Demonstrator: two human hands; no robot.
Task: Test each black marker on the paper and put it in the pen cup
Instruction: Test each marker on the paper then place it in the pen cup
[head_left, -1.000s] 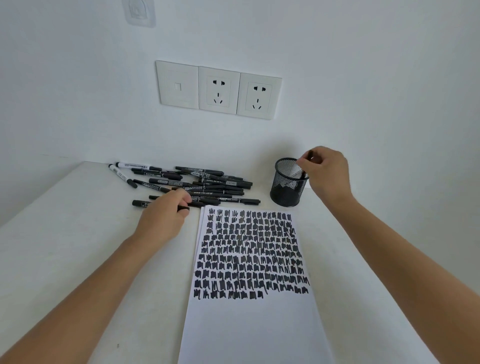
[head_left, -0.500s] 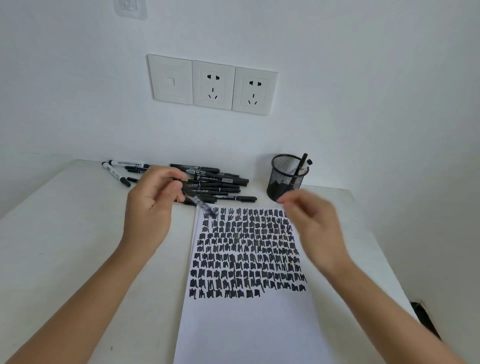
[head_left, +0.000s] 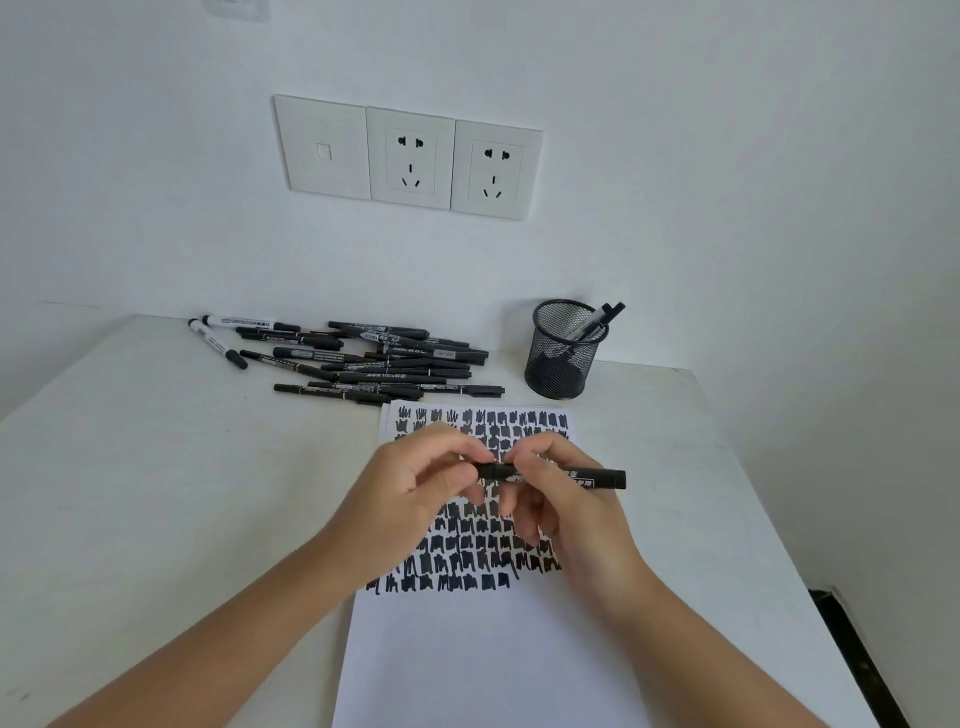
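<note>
**Left hand and right hand grip one marker above the paper**

Left hand fingers pinch the marker's left end. The right hand is curled round its barrel, and the far end sticks out to the right. The marker is held level over the scribbled upper half of the paper, which lies on the white counter from near edge toward far edge. By the far edge stands the mesh pen cup with one pen leaning on its rim. A pile of markers lies to the cup's left.
</note>
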